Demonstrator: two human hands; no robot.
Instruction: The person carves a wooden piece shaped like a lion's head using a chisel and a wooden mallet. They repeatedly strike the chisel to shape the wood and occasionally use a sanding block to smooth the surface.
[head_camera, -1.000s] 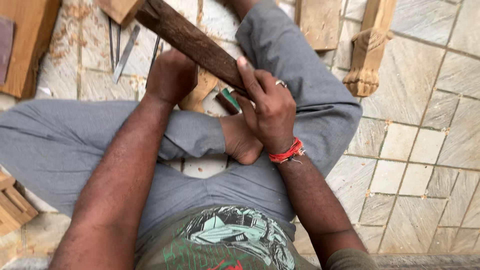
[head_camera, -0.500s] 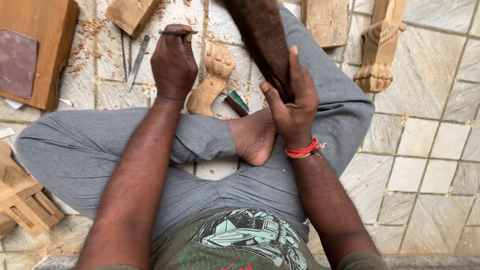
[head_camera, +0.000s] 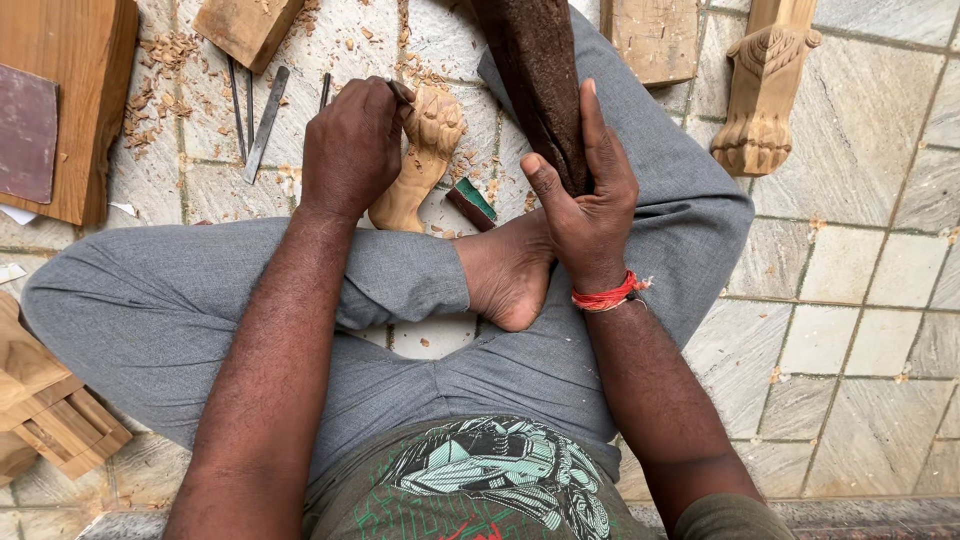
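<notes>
I sit cross-legged on a tiled floor in grey trousers. My left hand (head_camera: 352, 148) is closed around a thin chisel (head_camera: 400, 92) whose tip rests on the top of a small carved wooden leg (head_camera: 424, 150) lying on the floor. My right hand (head_camera: 585, 200), with a red thread at the wrist, grips a dark, rough wooden mallet (head_camera: 535, 80) that stands nearly upright beside my right knee. My bare foot (head_camera: 507, 272) lies just below both hands.
Several chisels (head_camera: 262, 118) lie among wood shavings at the upper left. A wooden block (head_camera: 245, 28), a flat board (head_camera: 70, 100) with sandpaper, a small green-and-red stone (head_camera: 470, 203), a plank (head_camera: 655, 38) and a second carved leg (head_camera: 765, 85) surround me. Wooden pieces (head_camera: 50, 410) sit at left.
The mallet has swung from a slant across my lap to nearly upright at the right. My left hand has moved the chisel onto the carved leg, which has come into full view.
</notes>
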